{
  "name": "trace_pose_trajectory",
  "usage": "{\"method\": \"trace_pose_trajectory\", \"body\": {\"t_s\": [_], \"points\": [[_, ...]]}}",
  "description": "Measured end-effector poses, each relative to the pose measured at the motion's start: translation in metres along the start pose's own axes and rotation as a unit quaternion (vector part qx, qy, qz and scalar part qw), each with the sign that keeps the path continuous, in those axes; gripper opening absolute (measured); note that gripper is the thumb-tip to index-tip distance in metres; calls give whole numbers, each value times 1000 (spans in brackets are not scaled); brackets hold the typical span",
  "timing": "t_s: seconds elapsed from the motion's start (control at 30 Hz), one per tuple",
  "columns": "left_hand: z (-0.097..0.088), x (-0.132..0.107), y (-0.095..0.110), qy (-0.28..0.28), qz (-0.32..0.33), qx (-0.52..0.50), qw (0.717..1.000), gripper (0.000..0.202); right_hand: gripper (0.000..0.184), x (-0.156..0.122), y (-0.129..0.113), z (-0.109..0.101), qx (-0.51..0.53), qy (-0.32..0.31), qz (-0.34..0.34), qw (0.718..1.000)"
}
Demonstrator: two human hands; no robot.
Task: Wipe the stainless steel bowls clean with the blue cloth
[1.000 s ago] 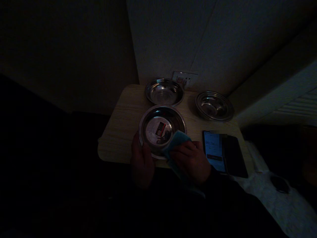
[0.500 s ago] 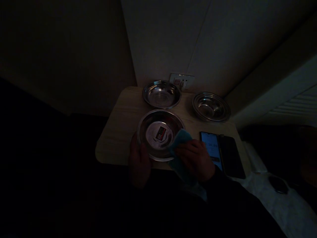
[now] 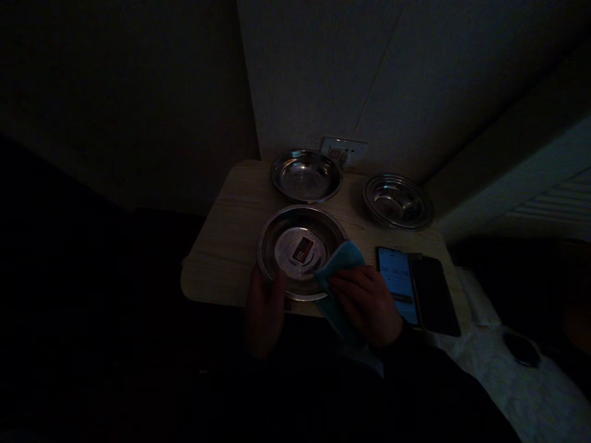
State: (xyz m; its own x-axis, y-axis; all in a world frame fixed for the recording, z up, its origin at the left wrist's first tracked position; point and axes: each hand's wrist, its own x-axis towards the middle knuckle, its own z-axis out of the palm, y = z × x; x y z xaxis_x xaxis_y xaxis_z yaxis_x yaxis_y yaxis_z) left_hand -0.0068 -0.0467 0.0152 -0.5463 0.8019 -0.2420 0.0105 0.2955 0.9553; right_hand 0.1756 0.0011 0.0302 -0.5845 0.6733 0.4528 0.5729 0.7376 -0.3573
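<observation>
A round, shallow stainless steel dish [image 3: 282,243] with a dark and red label in its middle is near the table's front edge. My left hand [image 3: 265,314] grips its front-left rim, thumb over the edge and the other fingers mostly hidden under it. In my right hand [image 3: 367,301], fingers pressed together, is a teal cloth [image 3: 344,255], folded over the dish's right front rim. The cloth's lower end hangs below the table edge into the dark.
Behind stands another steel dish [image 3: 305,178], and at the back right a stack of steel bowls [image 3: 398,203]. A lit phone [image 3: 398,286] lies beside a dark flat object [image 3: 434,295] on the right of the wooden table [image 3: 217,246]. A socket panel [image 3: 344,149] is on the wall.
My left thumb has moved up and right along the dish's rim. The cloth stays at the right front rim in my right hand. The whole view has shifted slightly.
</observation>
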Motion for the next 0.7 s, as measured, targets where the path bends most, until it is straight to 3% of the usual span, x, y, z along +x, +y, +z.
{"method": "trace_pose_trajectory", "body": {"t_s": [0.1,0.43,0.7], "points": [[2,-7,-1,-42,-23,-11,999,50,20,-1,-3,4,2,-2,8,1000],[2,-10,6,-53,-40,-32,997,43,22,-8,-4,0,-28,-16,-3,999],[6,-9,7,-39,-31,22,999,35,16,3,-35,21,-19,-29,24,999]]}}
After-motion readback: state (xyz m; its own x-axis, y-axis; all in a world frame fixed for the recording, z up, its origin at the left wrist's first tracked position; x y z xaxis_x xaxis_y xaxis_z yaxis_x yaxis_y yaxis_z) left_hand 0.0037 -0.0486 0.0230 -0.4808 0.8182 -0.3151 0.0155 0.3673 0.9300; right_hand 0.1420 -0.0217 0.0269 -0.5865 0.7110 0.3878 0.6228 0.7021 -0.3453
